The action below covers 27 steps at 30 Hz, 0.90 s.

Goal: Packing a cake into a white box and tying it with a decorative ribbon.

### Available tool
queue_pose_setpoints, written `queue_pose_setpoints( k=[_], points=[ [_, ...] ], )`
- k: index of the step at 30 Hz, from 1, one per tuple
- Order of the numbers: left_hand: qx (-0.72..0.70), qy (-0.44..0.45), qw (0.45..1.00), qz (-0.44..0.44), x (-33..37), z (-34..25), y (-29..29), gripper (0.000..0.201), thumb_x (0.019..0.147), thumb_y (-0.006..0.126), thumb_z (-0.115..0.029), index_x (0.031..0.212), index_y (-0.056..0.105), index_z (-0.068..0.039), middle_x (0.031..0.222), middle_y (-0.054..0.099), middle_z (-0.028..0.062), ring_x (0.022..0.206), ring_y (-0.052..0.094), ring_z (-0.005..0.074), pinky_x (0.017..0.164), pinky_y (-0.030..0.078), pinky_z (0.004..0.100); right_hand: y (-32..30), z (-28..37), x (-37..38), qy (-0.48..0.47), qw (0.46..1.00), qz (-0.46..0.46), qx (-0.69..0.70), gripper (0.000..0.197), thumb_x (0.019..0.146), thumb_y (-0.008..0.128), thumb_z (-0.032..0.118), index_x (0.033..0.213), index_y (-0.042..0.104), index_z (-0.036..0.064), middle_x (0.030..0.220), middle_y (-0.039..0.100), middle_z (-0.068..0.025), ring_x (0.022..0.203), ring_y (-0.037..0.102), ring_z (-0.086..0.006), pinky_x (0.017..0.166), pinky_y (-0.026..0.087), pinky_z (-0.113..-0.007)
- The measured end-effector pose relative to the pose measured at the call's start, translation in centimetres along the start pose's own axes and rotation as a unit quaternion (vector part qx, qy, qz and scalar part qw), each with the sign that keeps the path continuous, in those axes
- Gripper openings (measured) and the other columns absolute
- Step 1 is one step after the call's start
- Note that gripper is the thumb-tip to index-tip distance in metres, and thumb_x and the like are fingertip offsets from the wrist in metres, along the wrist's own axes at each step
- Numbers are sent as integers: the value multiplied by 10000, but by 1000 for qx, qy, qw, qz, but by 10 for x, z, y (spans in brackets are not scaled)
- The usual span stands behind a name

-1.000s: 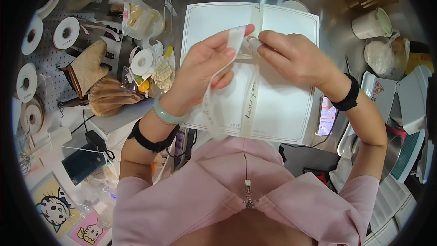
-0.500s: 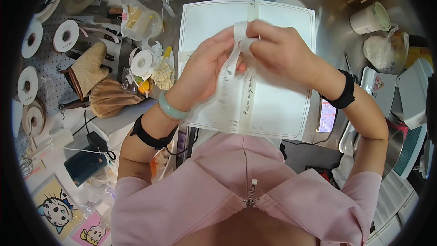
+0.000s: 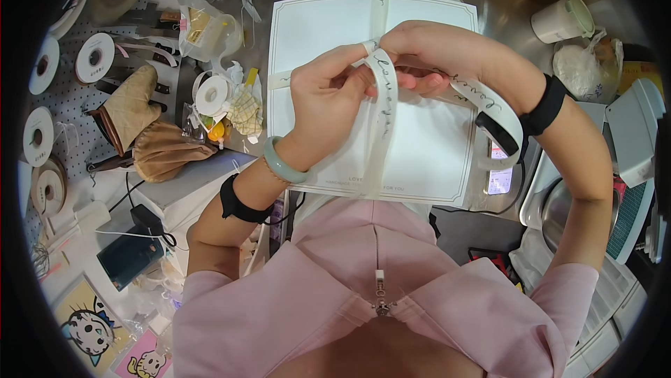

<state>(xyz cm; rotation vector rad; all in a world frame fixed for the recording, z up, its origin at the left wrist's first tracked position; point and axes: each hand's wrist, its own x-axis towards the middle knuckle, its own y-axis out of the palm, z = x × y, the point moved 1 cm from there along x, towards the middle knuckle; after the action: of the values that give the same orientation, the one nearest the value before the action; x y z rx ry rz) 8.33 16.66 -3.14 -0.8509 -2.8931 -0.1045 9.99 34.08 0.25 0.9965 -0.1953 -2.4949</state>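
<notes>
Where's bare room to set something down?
Steel counter between the white box and the white cup, upper right. The box's lower right quarter looks mostly bare. Crowded: the left side, with spools and tan mitt, and the box's middle, under left hand, right hand and ribbon.

A curl of white ribbon [image 3: 487,103] now out beside the right hand [image 3: 437,48]

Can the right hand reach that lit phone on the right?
Probably not straight away: the right hand looks near enough, but it is holding the white ribbon, and a ribbon loop partly crosses the phone here.
</notes>
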Motion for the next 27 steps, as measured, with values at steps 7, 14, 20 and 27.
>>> queue_pose_setpoints(
  k=[7, 14, 20, 27],
  points=[
    [185, 33, 981, 41, 0, -15, -18, 101, 766, 623, 47, 867, 625, 37, 784, 634, 74, 628, 582, 110, 608, 485, 228, -8, 3, -5, -34, 995, -15, -96, 215, 813, 491, 189, 717, 555, 7, 576, 459, 12, 412, 394, -59, 378, 326, -201],
    [315, -81, 927, 187, 0, -38, -45, 132, 754, 641, 23, 831, 535, 11, 787, 614, 58, 728, 559, 109, 729, 468, 248, -46, -8, -29, -241, 809, -224, -488, 95, 761, 468, 86, 757, 517, 5, 952, 474, -71, 821, 453, -152, 704, 374, -269],
    [-40, -84, 983, 157, -2, -35, -43, 184, 764, 639, 37, 874, 501, -13, 873, 546, 30, 841, 518, 100, 779, 435, 242, -39, -19, -33, -333, 693, -275, -577, 50, 763, 575, 90, 775, 561, 44, 980, 491, -57, 1021, 419, -232, 927, 270, -383],
    [198, -170, 931, 255, -3, -48, -58, 146, 764, 641, 24, 812, 508, -12, 777, 541, 12, 712, 483, 93, 693, 424, 226, -35, -14, -34, -364, 600, -302, -645, 131, 721, 585, -40, 787, 553, 69, 1050, 463, -63, 1076, 394, -257, 956, 253, -374]
  ],
)
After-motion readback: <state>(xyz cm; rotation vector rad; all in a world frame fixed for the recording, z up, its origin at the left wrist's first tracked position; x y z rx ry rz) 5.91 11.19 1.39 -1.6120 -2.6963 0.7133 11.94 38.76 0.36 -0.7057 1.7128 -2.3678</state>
